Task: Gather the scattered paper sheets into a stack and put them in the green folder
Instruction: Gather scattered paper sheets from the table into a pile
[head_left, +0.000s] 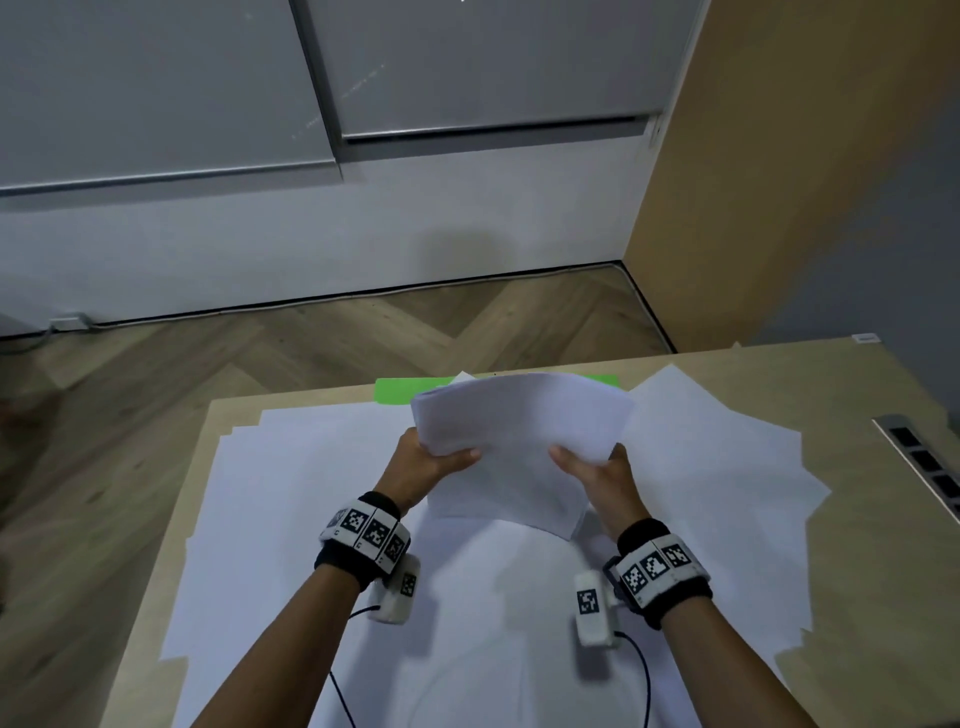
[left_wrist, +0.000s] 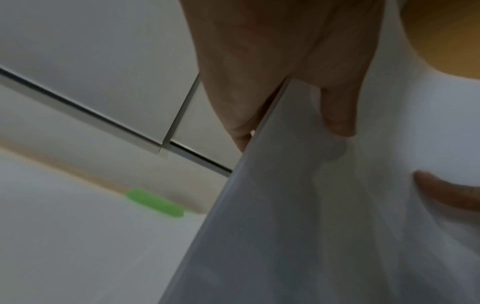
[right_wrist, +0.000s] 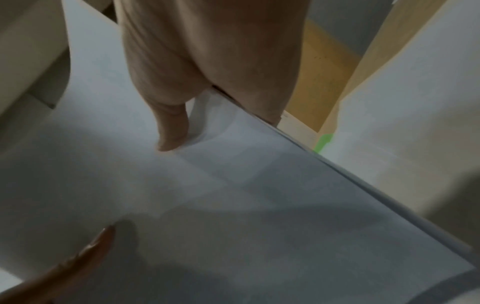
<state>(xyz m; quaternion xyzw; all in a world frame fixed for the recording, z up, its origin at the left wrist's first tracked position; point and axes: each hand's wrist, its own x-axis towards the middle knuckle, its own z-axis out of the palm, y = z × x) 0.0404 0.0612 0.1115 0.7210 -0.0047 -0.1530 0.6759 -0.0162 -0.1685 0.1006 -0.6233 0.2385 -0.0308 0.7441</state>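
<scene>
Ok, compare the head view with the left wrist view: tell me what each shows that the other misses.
Only the head view shows both wrists with their marker bands, the whole desk, the loose sheets spread over it, and the right hand on the stack's right edge.

Only the left wrist view shows the stack's edge close up, with the thumb on top and fingers beneath it.

Both show the left hand holding the paper stack and the green folder lying at the far edge, mostly covered by paper.
</scene>
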